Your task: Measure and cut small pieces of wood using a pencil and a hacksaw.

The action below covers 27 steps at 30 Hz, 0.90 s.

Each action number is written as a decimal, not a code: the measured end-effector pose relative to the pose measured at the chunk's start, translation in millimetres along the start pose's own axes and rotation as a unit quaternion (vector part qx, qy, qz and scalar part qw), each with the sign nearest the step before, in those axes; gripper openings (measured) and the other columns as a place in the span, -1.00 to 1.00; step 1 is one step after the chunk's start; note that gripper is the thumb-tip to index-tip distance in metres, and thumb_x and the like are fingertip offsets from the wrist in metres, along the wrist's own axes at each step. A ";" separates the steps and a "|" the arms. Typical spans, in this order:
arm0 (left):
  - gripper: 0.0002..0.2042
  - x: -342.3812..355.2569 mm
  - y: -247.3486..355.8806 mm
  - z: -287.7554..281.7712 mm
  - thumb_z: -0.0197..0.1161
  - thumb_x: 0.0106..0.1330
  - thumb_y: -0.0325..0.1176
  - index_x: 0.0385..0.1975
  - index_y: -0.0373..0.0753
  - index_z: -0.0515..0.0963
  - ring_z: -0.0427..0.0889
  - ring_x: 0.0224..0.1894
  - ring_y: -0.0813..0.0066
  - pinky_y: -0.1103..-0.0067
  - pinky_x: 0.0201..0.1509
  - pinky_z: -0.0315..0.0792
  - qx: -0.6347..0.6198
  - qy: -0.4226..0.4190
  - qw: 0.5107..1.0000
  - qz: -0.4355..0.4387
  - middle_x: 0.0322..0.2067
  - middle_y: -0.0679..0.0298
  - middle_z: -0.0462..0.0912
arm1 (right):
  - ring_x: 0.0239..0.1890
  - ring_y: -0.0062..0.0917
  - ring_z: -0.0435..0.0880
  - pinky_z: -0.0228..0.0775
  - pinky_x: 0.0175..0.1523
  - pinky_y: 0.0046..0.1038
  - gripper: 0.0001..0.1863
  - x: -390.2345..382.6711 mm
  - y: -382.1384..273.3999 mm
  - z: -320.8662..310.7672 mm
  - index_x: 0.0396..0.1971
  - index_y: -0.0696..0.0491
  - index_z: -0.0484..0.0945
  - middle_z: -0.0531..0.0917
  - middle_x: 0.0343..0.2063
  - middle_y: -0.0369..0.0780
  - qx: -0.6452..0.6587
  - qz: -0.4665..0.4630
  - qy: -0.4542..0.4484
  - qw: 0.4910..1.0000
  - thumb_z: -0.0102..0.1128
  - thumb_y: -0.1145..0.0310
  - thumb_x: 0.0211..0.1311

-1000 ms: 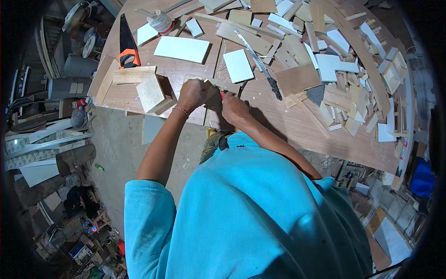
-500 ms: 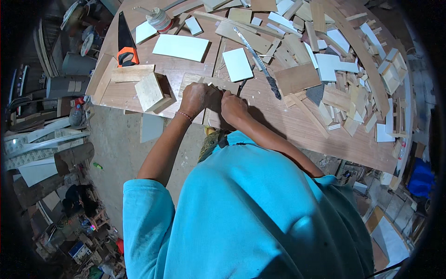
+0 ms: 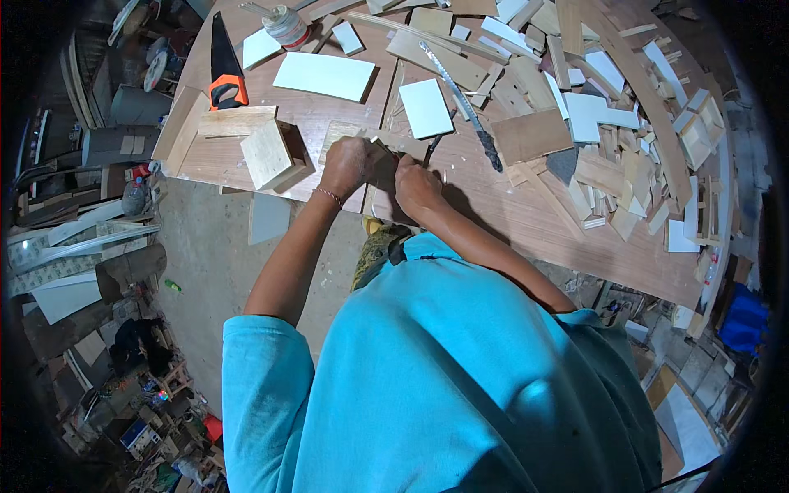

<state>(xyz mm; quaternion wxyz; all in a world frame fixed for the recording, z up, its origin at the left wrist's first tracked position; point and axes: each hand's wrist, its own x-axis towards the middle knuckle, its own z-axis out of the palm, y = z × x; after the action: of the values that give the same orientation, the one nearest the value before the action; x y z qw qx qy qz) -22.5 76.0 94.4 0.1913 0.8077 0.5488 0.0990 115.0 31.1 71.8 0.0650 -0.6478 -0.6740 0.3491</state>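
Note:
My left hand [image 3: 345,161] is closed around a small wooden piece [image 3: 379,148] above a pale board [image 3: 341,129] on the worktable. Close to it on the right, my right hand [image 3: 417,186] is curled shut on a small red tool, mostly hidden by the fingers. A dark tool [image 3: 434,145] lies just beyond that hand. A white rectangular piece [image 3: 425,109] is farther back, and a plywood block [image 3: 267,154] stands left of my left hand. The exact contact between the wooden piece and the tool is too small to make out.
The worktable [image 3: 534,246] holds an orange-handled saw [image 3: 226,82], a glue jar [image 3: 285,26], a long white board [image 3: 324,76], a metal strip [image 3: 460,107] and a heap of offcuts [image 3: 608,164] on the right. Workshop clutter [image 3: 123,394] fills the floor at left.
Both hands have shifted slightly toward my body relative to the tabletop pieces. The red of the tool in my right hand shows less now. The whole view has shifted a little.

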 end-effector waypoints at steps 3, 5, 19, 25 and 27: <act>-0.91 -5.3 5.6 7.3 0.09 -0.10 -0.40 -0.70 -0.26 0.49 0.53 -0.54 0.13 0.37 -0.45 0.42 0.101 -0.015 0.994 0.038 -0.66 0.05 0.50 | -0.21 -0.14 0.51 0.35 -0.15 -0.20 -0.73 7.9 -4.8 -4.1 -0.30 0.29 0.32 0.51 -0.33 0.10 0.049 0.052 -0.047 0.996 -0.26 0.40 0.15; -0.91 -11.0 4.8 8.9 0.12 -0.11 -0.39 -0.71 -0.26 0.48 0.53 -0.55 0.12 0.37 -0.46 0.42 0.101 0.004 0.994 0.029 -0.65 0.03 0.50 | -0.19 -0.13 0.50 0.35 -0.14 -0.21 -0.73 10.7 -8.3 -12.7 -0.28 0.31 0.32 0.50 -0.31 0.10 0.060 0.053 -0.071 0.994 -0.22 0.41 0.12; -0.87 8.1 -12.8 -0.5 0.14 -0.13 -0.38 -0.73 -0.31 0.51 0.52 -0.55 0.11 0.37 -0.43 0.40 0.035 0.014 0.999 0.008 -0.67 0.00 0.50 | -0.36 -0.07 0.54 0.39 -0.27 -0.18 -0.76 16.2 -6.1 4.1 -0.35 0.36 0.29 0.51 -0.47 0.16 0.043 0.004 0.002 0.999 -0.19 0.51 -0.02; -0.86 -1.5 -8.4 5.1 0.16 -0.11 -0.33 -0.65 -0.28 0.54 0.52 -0.56 0.10 0.37 -0.44 0.40 0.057 0.000 0.998 0.020 -0.65 0.00 0.51 | -0.41 -0.09 0.55 0.42 -0.33 -0.24 -0.73 18.9 -10.3 -19.6 -0.33 0.38 0.29 0.51 -0.45 0.15 0.066 0.028 -0.099 0.992 -0.16 0.51 -0.03; -0.83 4.5 -7.5 3.5 0.16 -0.16 -0.34 -0.75 -0.33 0.50 0.52 -0.56 0.08 0.37 -0.45 0.41 0.048 0.005 0.999 0.006 -0.67 -0.02 0.50 | -0.38 -0.08 0.55 0.40 -0.29 -0.21 -0.73 19.5 -8.1 -10.2 -0.32 0.37 0.29 0.50 -0.43 0.16 0.080 0.044 -0.067 0.994 -0.16 0.51 -0.04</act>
<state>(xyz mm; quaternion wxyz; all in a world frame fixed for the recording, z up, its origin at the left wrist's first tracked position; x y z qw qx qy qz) -25.9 81.9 87.9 0.1492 0.8187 0.5489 0.0780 110.9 53.6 76.8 0.0558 -0.6447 -0.6174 0.4472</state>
